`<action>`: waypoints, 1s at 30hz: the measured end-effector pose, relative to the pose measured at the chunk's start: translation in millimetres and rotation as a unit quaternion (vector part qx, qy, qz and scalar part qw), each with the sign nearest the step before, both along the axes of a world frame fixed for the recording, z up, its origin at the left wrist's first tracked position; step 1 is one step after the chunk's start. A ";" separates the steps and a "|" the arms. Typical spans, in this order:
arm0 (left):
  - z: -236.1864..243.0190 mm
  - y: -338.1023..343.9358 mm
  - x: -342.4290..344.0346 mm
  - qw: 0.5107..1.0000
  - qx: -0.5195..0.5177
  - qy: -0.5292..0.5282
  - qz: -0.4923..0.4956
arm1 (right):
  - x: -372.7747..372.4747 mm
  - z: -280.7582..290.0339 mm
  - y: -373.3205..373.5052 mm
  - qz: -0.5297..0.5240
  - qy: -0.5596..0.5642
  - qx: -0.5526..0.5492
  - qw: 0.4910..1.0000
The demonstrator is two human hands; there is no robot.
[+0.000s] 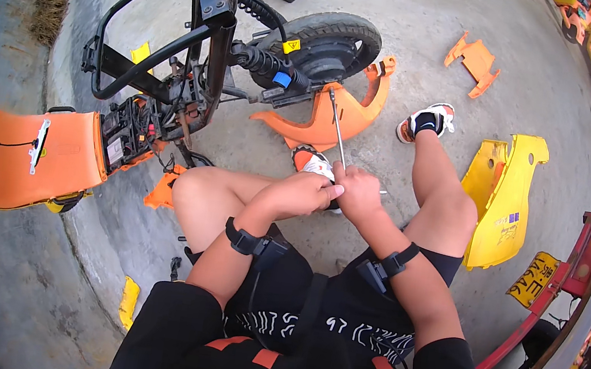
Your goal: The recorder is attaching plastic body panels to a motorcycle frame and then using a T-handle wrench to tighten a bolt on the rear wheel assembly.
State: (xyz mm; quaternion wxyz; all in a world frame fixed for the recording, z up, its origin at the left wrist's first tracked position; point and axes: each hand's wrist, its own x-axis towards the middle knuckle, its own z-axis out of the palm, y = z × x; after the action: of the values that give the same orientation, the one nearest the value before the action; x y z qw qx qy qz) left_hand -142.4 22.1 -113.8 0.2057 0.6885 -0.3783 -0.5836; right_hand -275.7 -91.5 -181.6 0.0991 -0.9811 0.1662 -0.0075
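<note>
A: How do the hands stand?

B: Together. The right hand [359, 195] is closed around a long, thin, silver metal rod tool [339, 130]; the left hand [298, 194] meets the right, but whether its fingers also grip the tool, one cannot tell.

A: And the tool's place?

B: It points forward, its tip over a curved orange plastic fender [356, 116]; contact is unclear.

A: Which step, then?

B: Readying the tool, seemingly, near the stripped black metal scooter frame [217, 60]. The next move calls for steady aim.
</note>
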 end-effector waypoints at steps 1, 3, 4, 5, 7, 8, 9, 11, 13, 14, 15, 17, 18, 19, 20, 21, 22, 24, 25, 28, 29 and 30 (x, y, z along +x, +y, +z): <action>-4.6 0.2 -8.6 0.987 -0.099 -0.129 0.011 | -0.1 5.0 -0.5 -0.005 -0.012 0.010 1.000; -18.2 2.2 -17.9 0.988 -0.105 -0.061 0.091 | -4.4 18.7 -2.3 -0.021 0.014 0.042 0.999; -26.6 1.6 -21.1 0.983 -0.117 -0.028 0.136 | -7.1 25.8 -2.5 -0.050 -0.022 -0.025 0.998; -35.3 -0.5 -28.4 0.974 -0.123 0.030 0.190 | -9.8 32.5 -4.0 -0.074 -0.079 -0.099 0.989; -51.0 -1.7 -38.9 0.950 -0.140 0.118 0.253 | -14.8 42.5 -5.9 -0.148 -0.163 -0.136 0.966; -57.8 -2.5 -44.9 0.936 -0.123 0.168 0.285 | -17.7 46.1 -6.7 -0.200 -0.189 -0.099 0.956; -63.9 -4.8 -51.6 0.925 -0.142 0.186 0.298 | -20.2 48.8 -7.9 -0.253 -0.226 -0.068 0.938; -73.7 -9.5 -61.6 0.921 -0.189 0.157 0.302 | -24.0 51.4 -9.2 -0.266 -0.271 0.119 0.917; -79.7 -13.5 -67.8 0.914 -0.208 0.158 0.310 | -27.7 52.5 -9.3 -0.269 -0.352 0.365 0.819; -81.3 -14.8 -71.4 0.908 -0.210 0.171 0.319 | -27.8 51.8 -8.5 -0.260 -0.394 0.512 0.718; -82.1 -16.1 -73.7 0.903 -0.207 0.195 0.323 | -26.7 50.7 -7.3 -0.242 -0.422 0.642 0.593; -82.3 -19.4 -76.7 0.874 -0.245 0.242 0.343 | -19.8 46.6 -4.7 -0.297 -0.341 0.660 0.600; -82.0 -20.6 -77.0 0.854 -0.258 0.270 0.363 | -15.4 44.0 -5.2 -0.308 -0.309 0.667 0.604; -81.6 -23.2 -78.1 0.862 -0.258 0.263 0.348 | -6.2 38.9 -3.5 -0.342 -0.252 0.657 0.623; -81.2 -25.1 -77.5 0.866 -0.255 0.256 0.346 | -1.9 35.4 -6.2 -0.325 -0.216 0.634 0.667; -80.5 -25.7 -76.2 0.877 -0.251 0.254 0.321 | 2.0 31.3 -8.6 -0.312 -0.177 0.610 0.707; -79.5 -25.4 -72.8 0.927 -0.232 0.118 0.268 | 3.5 28.0 -12.4 -0.296 -0.135 0.584 0.743; -74.1 -15.7 -51.5 0.967 -0.176 -0.154 0.097 | 3.0 22.1 -17.5 -0.293 -0.130 0.429 0.844; -69.2 -12.8 -44.9 0.960 -0.177 -0.161 0.144 | -0.2 21.2 -25.0 -0.277 -0.087 0.343 0.893; -46.7 -7.6 -18.0 0.902 -0.084 0.123 0.404 | -7.8 20.0 -31.9 -0.168 -0.083 0.125 0.974; -35.3 -3.0 -5.5 0.898 -0.049 0.200 0.389 | -7.7 19.9 -29.7 -0.139 -0.082 0.088 0.983; -23.7 0.7 5.0 0.884 -0.023 0.283 0.371 | -8.9 20.8 -27.5 -0.104 -0.090 0.053 0.989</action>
State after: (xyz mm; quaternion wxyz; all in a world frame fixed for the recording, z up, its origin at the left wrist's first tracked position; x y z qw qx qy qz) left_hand -137.4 22.8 -137.6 0.5209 0.5791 -0.0344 -0.6262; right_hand -284.6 -118.9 -160.8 0.1638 -0.9473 0.2577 -0.0968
